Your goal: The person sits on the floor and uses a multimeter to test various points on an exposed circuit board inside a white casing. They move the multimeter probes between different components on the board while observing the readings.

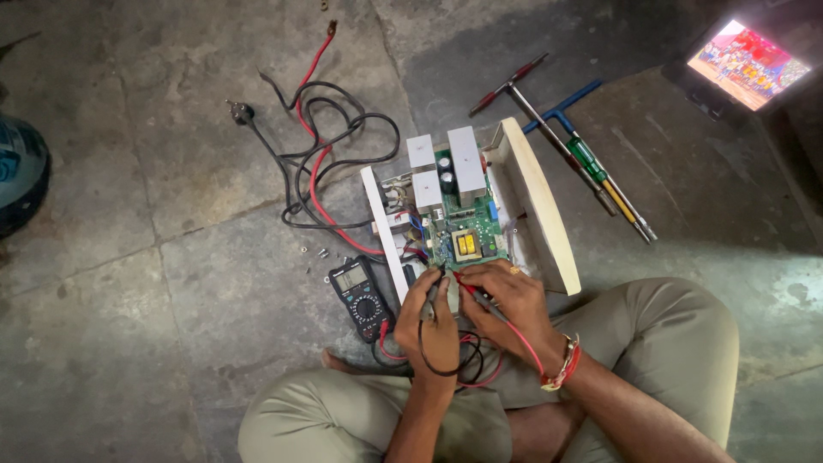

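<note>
Grey stone floor [171, 154] bears circuit board [463, 231], multimeter [362, 296], screwdrivers [591, 163].

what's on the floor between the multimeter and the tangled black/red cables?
A few small loose screws lie on the stone floor between the multimeter and the cable tangle, seen in the head view. Otherwise that stretch is bare.

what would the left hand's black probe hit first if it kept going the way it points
Most likely the green circuit board: the left hand aims its black probe up at the board's near edge, though depth is unclear.
</note>
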